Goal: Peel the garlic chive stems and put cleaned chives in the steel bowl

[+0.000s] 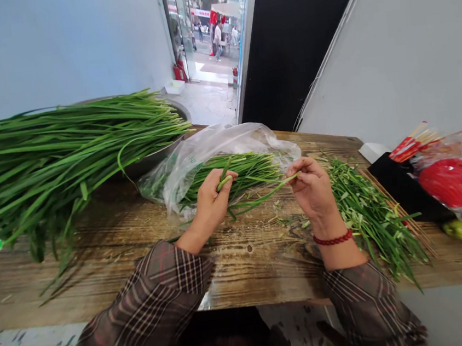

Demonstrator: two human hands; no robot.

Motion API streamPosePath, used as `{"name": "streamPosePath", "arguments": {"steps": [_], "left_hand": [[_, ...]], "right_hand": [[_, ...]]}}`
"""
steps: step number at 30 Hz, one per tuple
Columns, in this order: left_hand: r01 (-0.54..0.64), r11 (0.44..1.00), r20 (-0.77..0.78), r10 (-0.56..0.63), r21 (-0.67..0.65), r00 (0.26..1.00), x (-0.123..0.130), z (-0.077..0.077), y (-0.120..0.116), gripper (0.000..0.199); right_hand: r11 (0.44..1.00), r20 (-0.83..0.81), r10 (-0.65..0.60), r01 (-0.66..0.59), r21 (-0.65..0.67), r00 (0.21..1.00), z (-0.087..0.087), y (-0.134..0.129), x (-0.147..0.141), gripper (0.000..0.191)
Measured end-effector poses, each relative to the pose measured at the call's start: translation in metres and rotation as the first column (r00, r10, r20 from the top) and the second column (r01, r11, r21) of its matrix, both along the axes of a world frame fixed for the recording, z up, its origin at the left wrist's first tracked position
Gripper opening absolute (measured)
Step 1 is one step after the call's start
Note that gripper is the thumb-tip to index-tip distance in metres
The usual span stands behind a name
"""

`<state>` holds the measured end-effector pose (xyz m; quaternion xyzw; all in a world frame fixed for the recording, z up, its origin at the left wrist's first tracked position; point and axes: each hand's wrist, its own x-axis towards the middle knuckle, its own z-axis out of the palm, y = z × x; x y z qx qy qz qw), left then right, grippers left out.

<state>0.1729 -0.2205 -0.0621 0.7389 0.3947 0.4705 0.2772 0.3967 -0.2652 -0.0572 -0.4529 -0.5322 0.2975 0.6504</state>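
My left hand (211, 200) is closed around a few garlic chive stalks (254, 201), whose ends poke up past the thumb. The stalks stretch to the right, where my right hand (310, 184) pinches their pale end between thumb and fingertips. Behind both hands, a bunch of chives (238, 166) lies in a clear plastic bag (227, 135) on the table. A heap of loose leaves and trimmings (370, 208) spreads beside my right wrist, which wears a red beaded bracelet (332, 237).
To the left, a large pile of long chives (66, 135) overhangs a metal basin (151, 159). At the right stand a black box (410, 190) with red-wrapped chopsticks (411, 143) and red items in clear plastic (453, 182). The wooden table (258, 274) faces an open doorway with people outside.
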Motion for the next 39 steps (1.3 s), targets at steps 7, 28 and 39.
{"name": "streamPosePath", "arguments": {"steps": [7,28,39], "left_hand": [[-0.040,0.995,-0.008,0.041,0.090,0.999,0.000,-0.002,0.003,0.027],[0.510,0.723,0.196,-0.478,-0.466,0.856,0.012,-0.010,-0.007,0.037],[0.487,0.654,0.311,-0.375,-0.579,0.873,0.012,-0.007,-0.009,0.047]], "right_hand": [[0.997,-0.118,0.017,-0.026,-0.076,0.993,-0.006,0.005,-0.004,0.011],[0.999,0.024,-0.040,0.040,-0.021,0.999,-0.013,0.001,-0.026,0.016],[0.964,0.257,0.266,-0.249,-0.098,0.929,-0.015,0.000,-0.025,0.058]]}}
